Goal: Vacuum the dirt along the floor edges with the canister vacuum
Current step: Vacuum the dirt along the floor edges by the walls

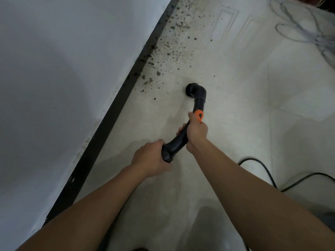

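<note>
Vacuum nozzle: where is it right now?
Head view, near centre: the vacuum nozzle sits right of the black baseboard, at the near end of the dirt trail, just beyond the right hand.

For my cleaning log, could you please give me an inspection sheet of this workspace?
Surface: pale tiled floor, dirt strewn along the skirting.
Job's things: black wand; its nozzle on the floor, just short of the dirt.
Clutter: nothing seen.
Hands: left hand grips the wand's rear end; right hand grips it farther forward.
Cables: black cord loops at right; grey cord tangled farther off.
Surroundings: white wall above the skirting.
</note>
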Motion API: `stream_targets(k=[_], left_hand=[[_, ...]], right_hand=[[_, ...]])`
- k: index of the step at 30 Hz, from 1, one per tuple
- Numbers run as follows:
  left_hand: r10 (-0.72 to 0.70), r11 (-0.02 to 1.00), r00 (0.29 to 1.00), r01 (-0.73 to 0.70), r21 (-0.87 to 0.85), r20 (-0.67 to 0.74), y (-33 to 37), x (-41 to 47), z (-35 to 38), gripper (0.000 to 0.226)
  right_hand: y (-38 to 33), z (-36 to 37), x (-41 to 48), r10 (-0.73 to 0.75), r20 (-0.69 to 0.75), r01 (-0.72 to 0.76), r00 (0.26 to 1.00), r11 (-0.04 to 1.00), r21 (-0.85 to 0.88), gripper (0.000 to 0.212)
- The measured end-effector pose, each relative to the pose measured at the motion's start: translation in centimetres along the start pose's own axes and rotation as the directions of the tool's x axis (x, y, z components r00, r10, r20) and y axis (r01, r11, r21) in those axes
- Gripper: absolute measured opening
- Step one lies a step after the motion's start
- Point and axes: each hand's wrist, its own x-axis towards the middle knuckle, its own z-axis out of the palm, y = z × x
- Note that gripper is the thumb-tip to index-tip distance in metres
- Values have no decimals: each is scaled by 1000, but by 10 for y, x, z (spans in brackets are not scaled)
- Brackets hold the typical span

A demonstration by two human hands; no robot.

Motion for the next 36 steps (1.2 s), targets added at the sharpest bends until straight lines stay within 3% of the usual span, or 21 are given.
stream_targets(k=[3, 8, 12, 18, 24, 31, 36], left_hand=[[3, 999, 1000, -5, -50, -25, 8, 17, -6, 37], [-31, 993, 999, 27, -114, -39, -4, 21, -17, 34], [-74, 988, 995, 83, -129, 73, -44, -14, -14, 30], [-157, 978, 951, 186, -89, 265, -113, -88, -3, 48], [-113, 992, 902, 123, 2, 416, -95, -101, 12, 36], [-79, 997, 957, 75, 27, 278, -66, -87, 15, 35], [-1, 1000, 968, -4, 19, 252, -24, -57, 15, 34]], right_hand=[[-16, 6, 13, -12, -35, 12, 999, 1000, -22, 28], [-22, 26, 13, 28, 32, -26, 999, 997, -67, 35], [30, 23, -18, 44, 35, -44, 998, 999, -17, 34], [123, 6, -101, 157, 8, -157, 988, 977, 147, 22], [138, -39, -132, 194, -106, -164, 975, 957, 241, 15], [104, -41, -101, 115, -65, -98, 991, 971, 217, 23], [68, -57, -67, 88, -118, -63, 989, 978, 201, 19]])
